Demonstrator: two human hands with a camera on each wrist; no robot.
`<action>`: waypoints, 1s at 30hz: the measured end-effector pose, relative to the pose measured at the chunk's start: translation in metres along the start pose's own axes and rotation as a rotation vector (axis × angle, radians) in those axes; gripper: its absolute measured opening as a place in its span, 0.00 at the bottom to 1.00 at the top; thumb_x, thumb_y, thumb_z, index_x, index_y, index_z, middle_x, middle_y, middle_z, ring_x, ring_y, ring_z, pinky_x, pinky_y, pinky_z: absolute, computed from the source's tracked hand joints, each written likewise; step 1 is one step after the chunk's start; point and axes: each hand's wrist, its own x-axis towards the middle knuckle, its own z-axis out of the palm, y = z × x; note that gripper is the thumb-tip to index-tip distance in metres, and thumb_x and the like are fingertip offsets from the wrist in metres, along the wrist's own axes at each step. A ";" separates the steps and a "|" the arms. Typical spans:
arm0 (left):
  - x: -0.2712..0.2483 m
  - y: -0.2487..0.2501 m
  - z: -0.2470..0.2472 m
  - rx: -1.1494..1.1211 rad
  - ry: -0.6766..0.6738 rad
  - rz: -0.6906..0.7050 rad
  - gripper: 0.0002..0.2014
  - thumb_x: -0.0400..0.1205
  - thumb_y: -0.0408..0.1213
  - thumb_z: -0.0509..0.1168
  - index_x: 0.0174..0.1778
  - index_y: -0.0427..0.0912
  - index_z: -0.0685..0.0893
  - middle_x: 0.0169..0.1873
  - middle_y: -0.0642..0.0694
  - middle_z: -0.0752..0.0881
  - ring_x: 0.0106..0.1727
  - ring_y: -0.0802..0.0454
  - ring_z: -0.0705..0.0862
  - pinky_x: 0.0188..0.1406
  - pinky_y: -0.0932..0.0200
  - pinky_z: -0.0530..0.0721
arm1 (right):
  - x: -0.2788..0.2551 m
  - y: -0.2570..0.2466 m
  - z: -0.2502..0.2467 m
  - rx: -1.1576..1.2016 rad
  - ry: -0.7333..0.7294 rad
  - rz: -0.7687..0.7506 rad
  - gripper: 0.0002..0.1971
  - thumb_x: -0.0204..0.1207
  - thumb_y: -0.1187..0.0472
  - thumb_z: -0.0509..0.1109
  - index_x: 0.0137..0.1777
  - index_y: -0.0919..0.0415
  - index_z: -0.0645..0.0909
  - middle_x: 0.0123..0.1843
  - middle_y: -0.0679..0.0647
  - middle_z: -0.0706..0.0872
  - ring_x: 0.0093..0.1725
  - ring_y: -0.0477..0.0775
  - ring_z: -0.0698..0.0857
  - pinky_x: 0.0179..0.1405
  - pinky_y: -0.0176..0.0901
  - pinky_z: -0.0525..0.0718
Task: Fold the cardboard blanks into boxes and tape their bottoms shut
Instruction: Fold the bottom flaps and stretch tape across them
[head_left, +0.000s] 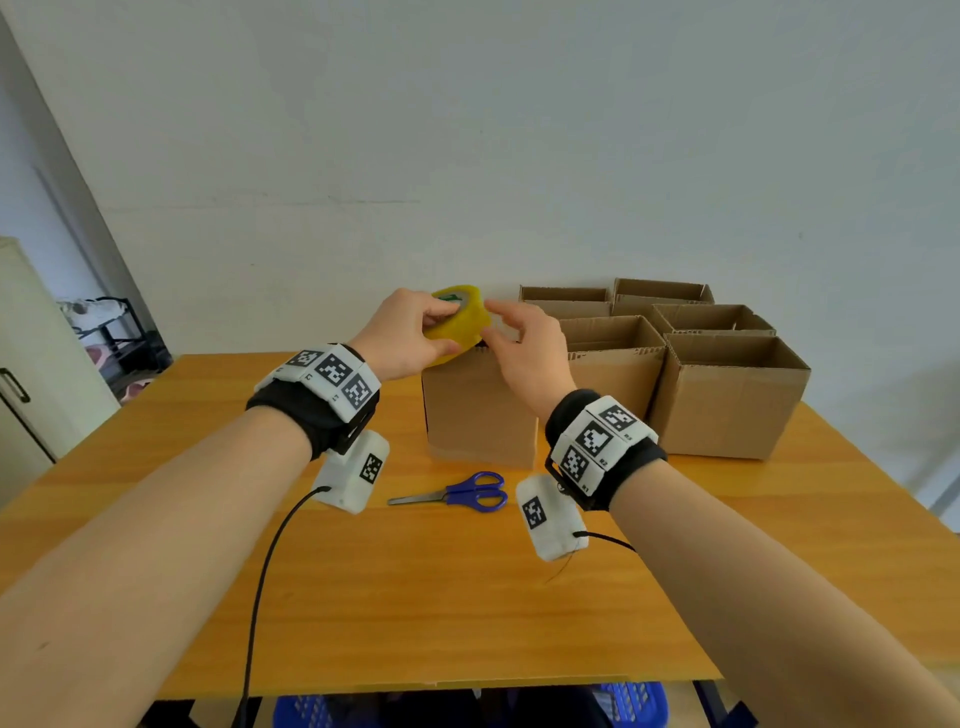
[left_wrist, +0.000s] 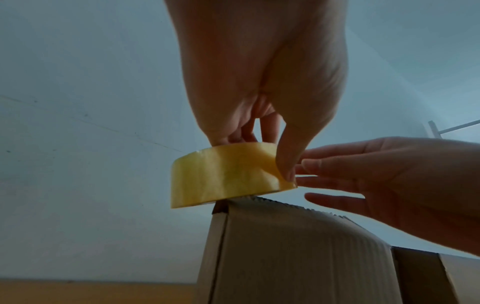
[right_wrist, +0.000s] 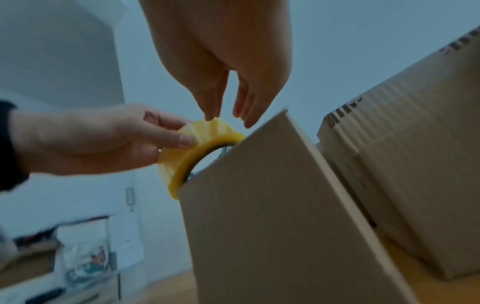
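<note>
The left hand (head_left: 410, 338) grips the yellow tape roll (head_left: 460, 319) above the cardboard box (head_left: 478, 410); the right hand's (head_left: 524, 348) loosely spread fingers touch the roll's edge.

We are viewing an orange wood-grain table (head_left: 363, 597) standing against a pale wall. Lying near its middle are blue-handled steel scissors (head_left: 457, 492). Just behind them a closed brown cardboard box (head_left: 478, 415) is standing on the tabletop, and beside it, toward the right rear, five open-topped brown cardboard boxes (head_left: 727, 400) are sitting clustered together.
</note>
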 end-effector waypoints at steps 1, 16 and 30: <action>0.001 0.001 0.000 0.003 -0.015 0.000 0.27 0.74 0.30 0.75 0.69 0.35 0.79 0.61 0.38 0.84 0.62 0.45 0.83 0.68 0.55 0.77 | 0.000 0.001 0.000 -0.063 0.006 -0.051 0.15 0.80 0.60 0.69 0.66 0.59 0.83 0.67 0.54 0.81 0.65 0.52 0.80 0.64 0.41 0.77; -0.002 0.009 0.002 0.107 -0.074 0.031 0.26 0.76 0.32 0.73 0.71 0.37 0.78 0.58 0.39 0.84 0.59 0.45 0.81 0.61 0.59 0.76 | 0.008 0.000 0.006 0.037 0.041 0.048 0.08 0.80 0.60 0.69 0.54 0.62 0.83 0.49 0.52 0.84 0.48 0.48 0.81 0.46 0.37 0.77; 0.001 0.005 0.002 0.057 -0.107 -0.036 0.27 0.75 0.31 0.74 0.71 0.40 0.78 0.69 0.44 0.80 0.69 0.48 0.79 0.71 0.60 0.73 | 0.007 0.008 -0.002 -0.055 -0.127 -0.074 0.08 0.81 0.62 0.67 0.57 0.63 0.79 0.52 0.54 0.83 0.48 0.46 0.79 0.40 0.24 0.74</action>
